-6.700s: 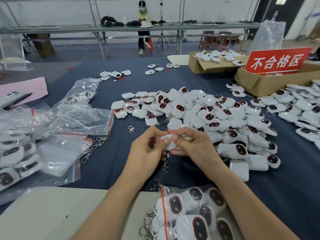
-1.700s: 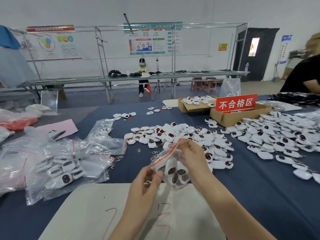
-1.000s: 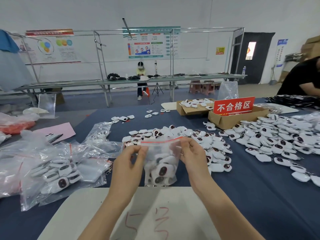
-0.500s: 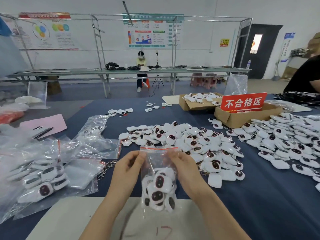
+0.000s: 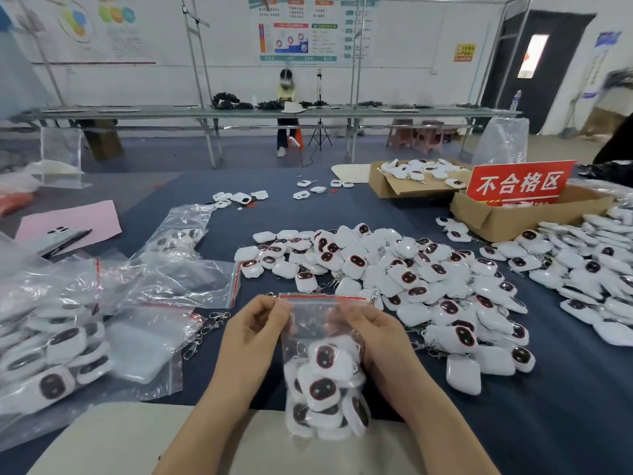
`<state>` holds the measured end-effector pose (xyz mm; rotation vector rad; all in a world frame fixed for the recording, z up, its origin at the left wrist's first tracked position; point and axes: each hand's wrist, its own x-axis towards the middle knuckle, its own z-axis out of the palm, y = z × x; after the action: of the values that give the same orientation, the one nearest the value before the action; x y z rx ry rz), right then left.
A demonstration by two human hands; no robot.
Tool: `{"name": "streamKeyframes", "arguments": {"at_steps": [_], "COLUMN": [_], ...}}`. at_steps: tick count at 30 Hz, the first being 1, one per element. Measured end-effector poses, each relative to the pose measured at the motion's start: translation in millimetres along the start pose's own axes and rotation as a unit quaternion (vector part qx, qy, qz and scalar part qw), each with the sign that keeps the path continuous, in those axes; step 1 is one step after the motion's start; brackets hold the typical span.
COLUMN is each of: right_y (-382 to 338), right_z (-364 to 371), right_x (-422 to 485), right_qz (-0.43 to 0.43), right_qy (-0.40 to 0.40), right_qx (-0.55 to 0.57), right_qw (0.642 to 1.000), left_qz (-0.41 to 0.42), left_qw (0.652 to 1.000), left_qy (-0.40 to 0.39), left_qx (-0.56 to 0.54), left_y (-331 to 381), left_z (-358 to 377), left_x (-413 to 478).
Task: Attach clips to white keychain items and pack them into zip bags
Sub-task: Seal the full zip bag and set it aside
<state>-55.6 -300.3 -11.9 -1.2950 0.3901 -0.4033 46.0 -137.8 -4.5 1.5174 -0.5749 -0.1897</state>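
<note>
zip bag upright, red seal up, left hand and right hand pinching its sides

I get one wide-angle view, worn on the person's head, facing forward and down over the dark blue cloth-covered worktop. It sits close above the left hand and right hand, which hold a clear red-striped zip bag low in the middle. The far white poster-hung wall fills the top.

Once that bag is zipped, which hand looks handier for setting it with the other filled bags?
Probably the left hand: it pinches the zip bag on the side where the filled bags lie; the right hand is farther.
</note>
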Motion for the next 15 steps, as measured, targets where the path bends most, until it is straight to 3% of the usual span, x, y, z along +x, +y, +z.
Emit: {"name": "streamKeyframes", "arguments": {"at_steps": [15], "right_y": [-2.8], "right_z": [1.9], "right_x": [-0.8], "right_qz": [0.025], "right_qy": [-0.013], "right_qx": [0.034], "right_qw": [0.999], "left_qz": [-0.018], "left_qw": [0.998], "left_qy": [-0.031], "left_qx": [-0.044], "left_y": [4.0], "left_z": [6.9], "left_x": [-6.4]}}
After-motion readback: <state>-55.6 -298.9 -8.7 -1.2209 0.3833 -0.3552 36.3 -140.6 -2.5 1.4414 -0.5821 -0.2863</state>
